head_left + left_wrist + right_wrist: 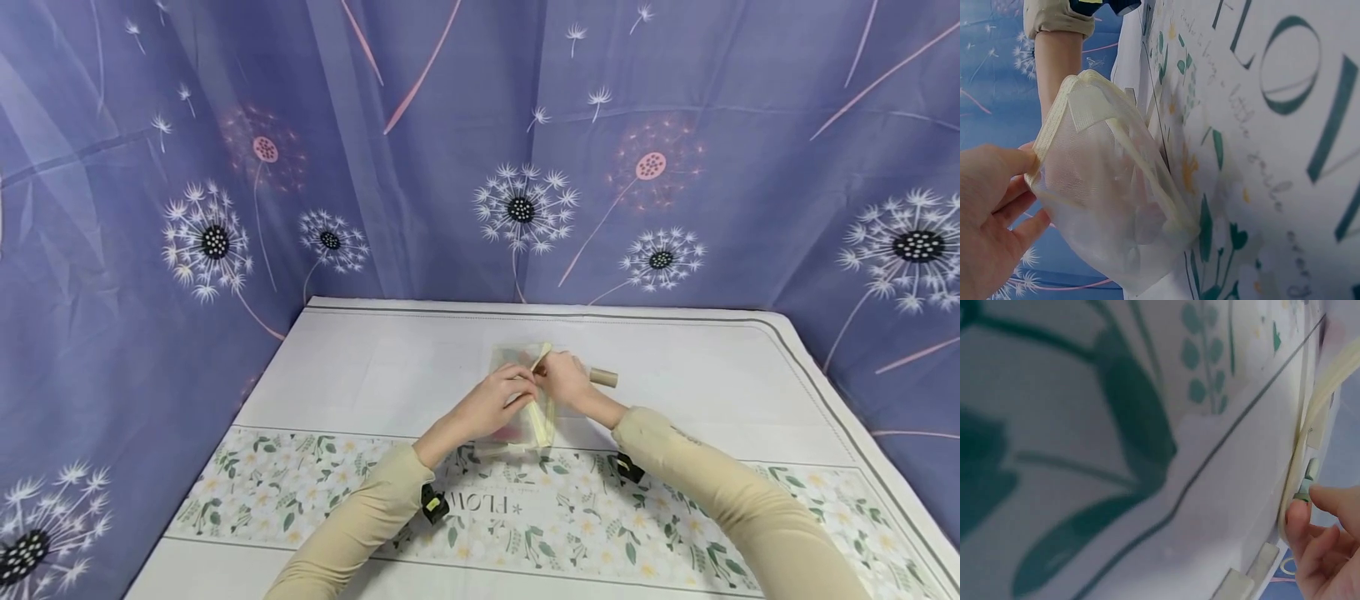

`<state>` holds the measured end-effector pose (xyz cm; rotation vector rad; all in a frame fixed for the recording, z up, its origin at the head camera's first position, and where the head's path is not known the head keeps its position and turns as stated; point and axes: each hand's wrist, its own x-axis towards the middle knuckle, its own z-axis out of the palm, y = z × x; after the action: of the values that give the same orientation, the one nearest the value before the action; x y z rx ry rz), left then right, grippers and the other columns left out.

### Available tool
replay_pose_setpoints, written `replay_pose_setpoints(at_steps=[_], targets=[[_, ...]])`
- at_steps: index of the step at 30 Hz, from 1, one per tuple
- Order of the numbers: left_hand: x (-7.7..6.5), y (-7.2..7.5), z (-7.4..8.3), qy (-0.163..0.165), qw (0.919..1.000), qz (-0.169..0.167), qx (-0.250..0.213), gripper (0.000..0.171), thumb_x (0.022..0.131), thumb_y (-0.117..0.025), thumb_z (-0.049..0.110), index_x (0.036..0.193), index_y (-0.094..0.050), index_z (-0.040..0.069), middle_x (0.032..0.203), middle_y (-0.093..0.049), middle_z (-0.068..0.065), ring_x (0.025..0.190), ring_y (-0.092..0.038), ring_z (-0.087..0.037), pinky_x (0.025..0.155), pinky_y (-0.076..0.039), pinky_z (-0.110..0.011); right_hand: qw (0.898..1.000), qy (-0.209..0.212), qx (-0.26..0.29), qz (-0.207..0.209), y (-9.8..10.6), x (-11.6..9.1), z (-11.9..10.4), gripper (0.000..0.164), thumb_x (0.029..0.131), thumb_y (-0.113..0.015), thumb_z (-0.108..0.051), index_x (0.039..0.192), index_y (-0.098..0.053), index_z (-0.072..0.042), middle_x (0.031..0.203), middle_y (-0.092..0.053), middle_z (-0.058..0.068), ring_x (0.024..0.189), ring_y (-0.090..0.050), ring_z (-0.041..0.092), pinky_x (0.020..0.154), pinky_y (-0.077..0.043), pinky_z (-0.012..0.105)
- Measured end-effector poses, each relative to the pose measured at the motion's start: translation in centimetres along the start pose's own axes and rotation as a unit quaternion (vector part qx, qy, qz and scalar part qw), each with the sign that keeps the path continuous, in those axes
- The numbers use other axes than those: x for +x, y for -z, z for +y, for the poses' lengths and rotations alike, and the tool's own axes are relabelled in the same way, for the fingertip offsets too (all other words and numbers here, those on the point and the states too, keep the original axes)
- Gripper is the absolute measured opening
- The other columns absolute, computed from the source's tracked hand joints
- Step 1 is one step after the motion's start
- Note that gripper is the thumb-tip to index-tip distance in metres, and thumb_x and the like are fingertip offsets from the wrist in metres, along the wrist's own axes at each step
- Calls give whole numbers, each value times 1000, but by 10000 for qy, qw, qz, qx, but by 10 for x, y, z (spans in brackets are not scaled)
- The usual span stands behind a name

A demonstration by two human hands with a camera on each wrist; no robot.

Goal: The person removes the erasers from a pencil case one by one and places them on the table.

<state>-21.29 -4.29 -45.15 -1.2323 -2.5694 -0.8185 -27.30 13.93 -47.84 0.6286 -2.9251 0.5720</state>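
Table (397,375) (flower-banded) beneath mesh bag (1116,194), tan cylinder (604,378)

Room lies left of the mesh bag (1110,206); rightward, what looks like a brown tube (603,377) obstructs.

We've got purple-blue curtain (427,208) behind and down both sides, soft folds, white and pink dandelions (520,209) printed on. Our white table cover (690,375) has a dark border line (450,312), plus a floral band (300,483) across it, dark lettering (491,503) mid-band.
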Motion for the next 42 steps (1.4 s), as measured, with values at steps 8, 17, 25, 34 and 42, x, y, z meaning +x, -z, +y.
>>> replay_pose_setpoints(at_steps=[8, 17, 25, 34, 42], targets=[[2, 0, -1, -30, 10000, 19, 12, 17, 99, -56, 15, 103, -72, 8, 116, -63, -7, 112, -56, -18, 96, -51, -28, 9990, -361, 248, 17, -2, 3, 1, 20, 89, -67, -23, 75, -76, -11, 65, -70, 3, 50, -57, 10, 49, -51, 26], [0, -1, 0, 72, 10000, -50, -25, 18, 99, -56, 17, 104, -72, 10, 116, -62, -3, 115, -54, -18, 99, -50, -29, 9959, -531, 437, -588, 2, 2, 1, 22, 88, -67, -24, 73, -72, -10, 63, -67, 1, 48, -53, 8, 45, -45, 21], [1, -1, -1, 60, 10000, 48, -46, 17, 99, -56, 15, 103, -72, 10, 115, -62, -2, 115, -54, -18, 100, -49, -29, 9960, -562, 433, -538, 3, -1, 0, 10, 85, -70, -17, 86, -71, -7, 78, -69, 5, 60, -60, 13, 54, -51, 25], [1, 0, -2, 114, 9998, -13, -132, 17, 99, -56, 16, 102, -72, 10, 117, -61, -4, 115, -54, -18, 98, -50, -29, 9976, -8, 609, -323, 4, -4, 8, 12, 82, -74, -18, 84, -71, -7, 76, -69, 4, 60, -60, 12, 58, -53, 26], [1, 1, -2, 83, 9997, 3, -215, 17, 99, -56, 16, 101, -72, 10, 117, -62, -7, 115, -54, -19, 99, -49, -31, 9971, 277, 614, -361, 9, -5, 11, 10, 77, -73, -16, 77, -66, -10, 68, -63, -1, 56, -51, 9, 55, -44, 21]])
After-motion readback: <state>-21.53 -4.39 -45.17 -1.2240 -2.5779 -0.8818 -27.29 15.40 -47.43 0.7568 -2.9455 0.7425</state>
